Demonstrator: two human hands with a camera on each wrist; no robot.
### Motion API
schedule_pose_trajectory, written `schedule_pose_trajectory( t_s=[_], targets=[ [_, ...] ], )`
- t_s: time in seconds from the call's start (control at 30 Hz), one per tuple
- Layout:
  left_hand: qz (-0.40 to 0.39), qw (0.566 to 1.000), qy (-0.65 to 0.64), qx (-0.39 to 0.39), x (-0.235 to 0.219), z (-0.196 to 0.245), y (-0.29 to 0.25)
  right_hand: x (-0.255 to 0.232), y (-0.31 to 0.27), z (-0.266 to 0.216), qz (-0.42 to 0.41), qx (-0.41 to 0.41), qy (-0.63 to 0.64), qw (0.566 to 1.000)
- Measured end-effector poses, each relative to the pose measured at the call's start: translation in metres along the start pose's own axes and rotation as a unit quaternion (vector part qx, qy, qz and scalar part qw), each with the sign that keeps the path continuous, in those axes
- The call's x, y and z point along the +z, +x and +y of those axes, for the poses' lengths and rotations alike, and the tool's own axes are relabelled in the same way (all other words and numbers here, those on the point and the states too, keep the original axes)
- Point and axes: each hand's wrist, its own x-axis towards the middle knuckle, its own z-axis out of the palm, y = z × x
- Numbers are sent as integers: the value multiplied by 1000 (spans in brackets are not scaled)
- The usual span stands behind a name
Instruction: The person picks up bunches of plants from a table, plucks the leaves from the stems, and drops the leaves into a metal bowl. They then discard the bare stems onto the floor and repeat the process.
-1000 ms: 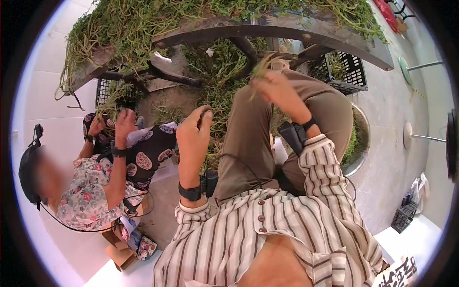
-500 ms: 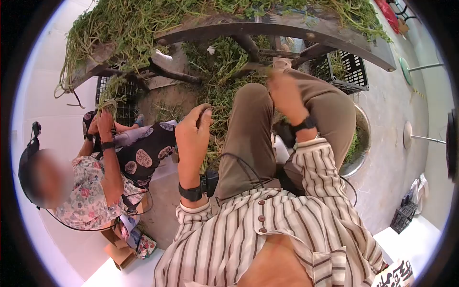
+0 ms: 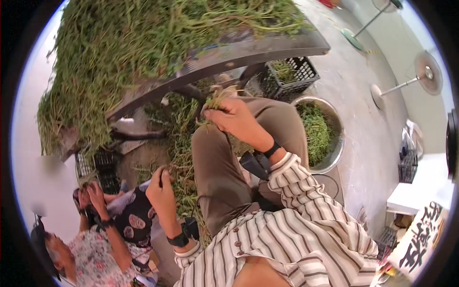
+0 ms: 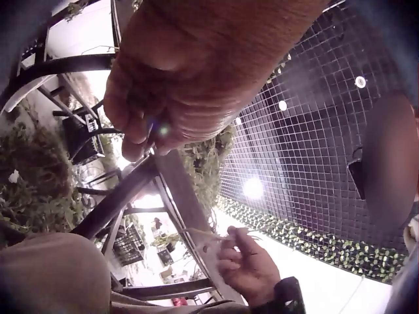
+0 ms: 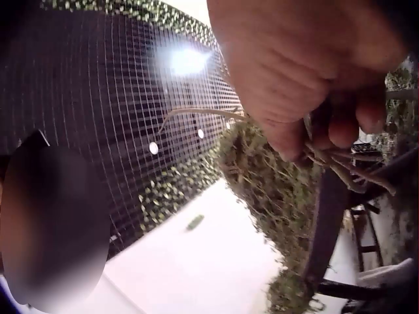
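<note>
My right hand (image 3: 236, 122) pinches a few thin stems with green leaves (image 3: 215, 101) between thumb and fingers, over my knees near the table edge. In the right wrist view the bare stem ends (image 5: 347, 173) stick out past the curled fingertips. My left hand (image 3: 161, 196) hangs left of my knee, thumb and fingers curled together. I cannot tell whether something small sits between its fingertips. A large heap of leafy green stems (image 3: 158, 38) covers the dark table (image 3: 229, 62) ahead.
Below my left hand, more stems (image 3: 184, 167) lie on the floor. A metal basin (image 3: 338, 148) of greens stands right of my legs, with a black crate (image 3: 306, 71) behind it. At the left, another person (image 3: 91, 253) sits handling stems. Stand fans (image 3: 428, 71) are at the far right.
The head view has turned, showing more of the table and basin. My right hand has swung toward the table's near edge with stems in its fingers. My left hand keeps its curled pose.
</note>
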Motion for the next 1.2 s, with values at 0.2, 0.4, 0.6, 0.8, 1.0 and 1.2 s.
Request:
schedule_pose_trajectory(
  t_s=[0.2, 0.4, 0.6, 0.8, 1.0, 1.2],
  targets=[
    [-5, 999, -38, -8, 7, 4, 5, -90, -48, -60, 248, -1, 81, 965],
    [-33, 999, -40, -6, 19, 11, 10, -188, -104, 43, 336, 143, -64, 929],
    [-31, 999, -10, 26, 13, 26, 14, -274, -53, 109, 357, 96, -18, 929],
    [-8, 1000, -20, 18, 10, 17, 10, -247, -14, 67, 238, 168, -63, 955],
    [-17, 999, -22, 23, 4, 19, 12, -135, -7, -32, 150, 82, -41, 984],
    [17, 998, -50, 34, -4, 22, 14, -97, 52, -91, 101, -64, -140, 983]
  ],
)
